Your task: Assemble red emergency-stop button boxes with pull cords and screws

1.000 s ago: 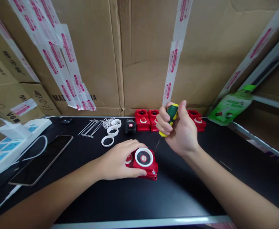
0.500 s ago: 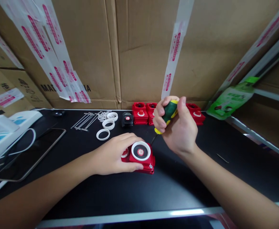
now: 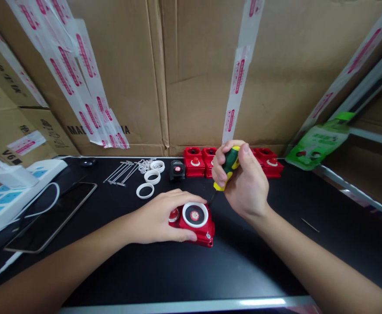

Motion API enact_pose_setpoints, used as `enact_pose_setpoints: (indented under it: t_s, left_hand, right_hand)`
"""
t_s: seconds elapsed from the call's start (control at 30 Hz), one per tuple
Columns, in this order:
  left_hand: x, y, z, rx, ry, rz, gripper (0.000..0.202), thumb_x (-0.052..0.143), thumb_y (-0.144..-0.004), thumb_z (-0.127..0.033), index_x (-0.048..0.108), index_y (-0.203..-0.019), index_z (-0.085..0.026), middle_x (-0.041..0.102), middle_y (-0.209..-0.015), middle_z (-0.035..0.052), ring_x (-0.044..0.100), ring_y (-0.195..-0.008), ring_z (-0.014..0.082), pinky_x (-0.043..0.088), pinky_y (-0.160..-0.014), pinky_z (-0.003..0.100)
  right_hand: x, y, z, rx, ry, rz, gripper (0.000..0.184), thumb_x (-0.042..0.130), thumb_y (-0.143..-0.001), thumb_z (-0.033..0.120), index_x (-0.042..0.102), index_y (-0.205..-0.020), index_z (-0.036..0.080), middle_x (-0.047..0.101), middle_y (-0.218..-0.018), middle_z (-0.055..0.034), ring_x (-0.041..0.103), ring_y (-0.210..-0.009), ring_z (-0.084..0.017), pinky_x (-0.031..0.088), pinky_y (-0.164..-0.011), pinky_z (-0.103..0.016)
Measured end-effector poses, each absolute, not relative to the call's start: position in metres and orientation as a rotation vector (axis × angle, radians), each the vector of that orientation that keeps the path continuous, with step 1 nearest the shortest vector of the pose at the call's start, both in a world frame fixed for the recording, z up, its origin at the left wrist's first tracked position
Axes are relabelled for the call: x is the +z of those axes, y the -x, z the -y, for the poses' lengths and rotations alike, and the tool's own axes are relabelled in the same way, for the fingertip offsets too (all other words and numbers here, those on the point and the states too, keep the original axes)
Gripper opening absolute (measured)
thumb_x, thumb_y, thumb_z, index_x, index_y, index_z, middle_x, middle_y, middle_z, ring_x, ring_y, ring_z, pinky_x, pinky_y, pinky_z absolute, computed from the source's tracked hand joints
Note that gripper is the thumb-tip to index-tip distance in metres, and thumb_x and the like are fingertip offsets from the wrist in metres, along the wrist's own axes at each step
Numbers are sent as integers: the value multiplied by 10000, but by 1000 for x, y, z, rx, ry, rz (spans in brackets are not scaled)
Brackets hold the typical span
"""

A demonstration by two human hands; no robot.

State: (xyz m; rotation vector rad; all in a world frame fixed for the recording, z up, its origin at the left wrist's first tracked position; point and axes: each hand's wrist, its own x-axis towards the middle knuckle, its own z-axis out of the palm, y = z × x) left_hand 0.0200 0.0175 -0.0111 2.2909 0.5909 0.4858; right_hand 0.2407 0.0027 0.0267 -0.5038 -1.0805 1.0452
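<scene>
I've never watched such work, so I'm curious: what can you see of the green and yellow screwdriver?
The screwdriver has a green handle with yellow patches and yellow ends, plastic or rubber by its look, and a thin dark shaft. It tilts, shaft down, in the right hand's grip. Its tip is at the red box's far right corner; whether they touch is unclear.

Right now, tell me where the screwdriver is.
In the head view, the green-and-yellow screwdriver is right of centre, gripped in the right hand and angled down toward the far right corner of the red box in the left hand.
</scene>
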Motion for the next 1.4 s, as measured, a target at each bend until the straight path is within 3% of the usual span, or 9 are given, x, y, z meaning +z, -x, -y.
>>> enact_pose_setpoints:
  t_s: [0.27,0.47,0.6,0.8,1.03,1.4]
  left_hand:
    - [-4,-22,-16,507,-2363,-530,597,879,-862,-445,627,-1375,-273,710,-1350,62,669,-1201,277,510,-1068,390]
    - [-1,-19,-12,523,-2392,-444,583,891,-818,-370,617,-1318,-250,706,-1290,64,678,-1161,264,527,-1044,360]
    - [0,-17,-9,511,-2409,-508,669,881,-808,-349,571,-1395,-261,672,-1304,84,666,-1177,283,533,-1063,392]
    - [2,-19,-9,524,-2385,-500,580,884,-795,-351,612,-1294,-240,696,-1219,73,675,-1114,281,544,-1015,400]
    - [-1,-20,-12,555,-2379,-478,569,898,-789,-360,622,-1268,-227,709,-1213,77,672,-1105,283,535,-1017,404]
    - [3,-19,-13,488,-2354,-509,525,872,-842,-313,616,-1293,-234,695,-1266,76,657,-1146,277,527,-1043,396]
  right_hand:
    - [27,-240,1,1047,510,1125,227,655,-1014,499,723,-1016,282,555,-888,3,468,-567,-109,401,-496,-267]
    - [32,-244,8,1131,573,1326,293,696,-1000,507,779,-1183,293,657,-764,-11,638,-655,-179,518,-578,-297]
    - [32,-244,7,1319,508,1304,299,722,-986,506,788,-1170,279,718,-875,-31,698,-728,-181,580,-655,-309]
    - [30,-239,7,1393,483,1214,280,743,-968,508,759,-1118,272,707,-994,-29,662,-698,-140,539,-600,-263]
    - [29,-238,10,1355,555,1244,371,831,-882,562,676,-973,238,674,-732,-5,596,-632,-137,483,-567,-233]
    - [27,-237,8,1333,506,1194,271,781,-954,494,787,-1025,232,655,-757,-11,590,-699,-127,480,-635,-220]
